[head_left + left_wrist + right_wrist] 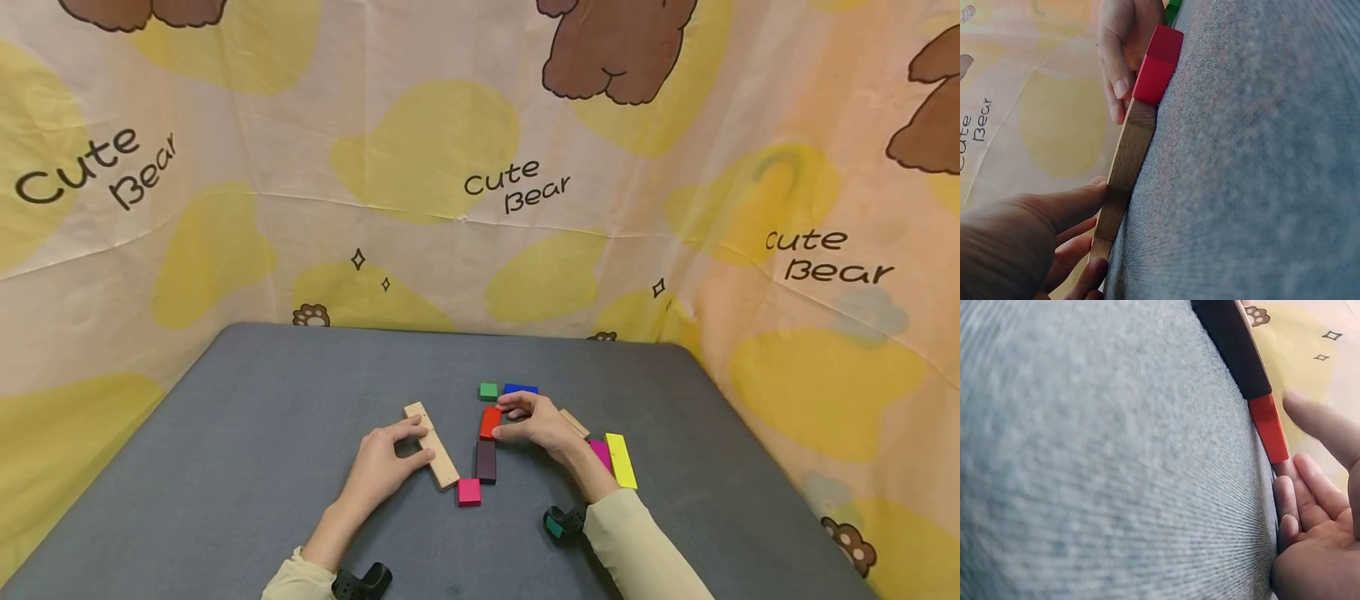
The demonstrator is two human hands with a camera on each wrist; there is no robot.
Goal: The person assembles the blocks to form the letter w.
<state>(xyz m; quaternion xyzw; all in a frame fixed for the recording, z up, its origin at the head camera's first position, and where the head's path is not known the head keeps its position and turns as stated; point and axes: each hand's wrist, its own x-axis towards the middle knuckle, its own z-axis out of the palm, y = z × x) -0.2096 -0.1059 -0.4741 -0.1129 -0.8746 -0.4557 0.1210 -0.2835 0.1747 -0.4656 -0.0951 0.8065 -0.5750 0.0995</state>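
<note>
I see the red block (490, 422) just left of the right hand (542, 423), the nearer one, thumb and fingers parted, block's long axis crosswise to them.

Inspector: Legible markings, head view?
Clerk: Lettering (517, 185) reading "cute Bear", three times, on the backdrop cloth (435, 250).
Inspector: Left wrist view?
Clerk: Same backdrop cloth: "Bear" legible, adjoining word partly cut off.

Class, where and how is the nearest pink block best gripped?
Probably pinch the pink block by its left and right sides, coming from the near side: those faces look mostly bare, while the wooden block and dark block crowd its far corners.
</note>
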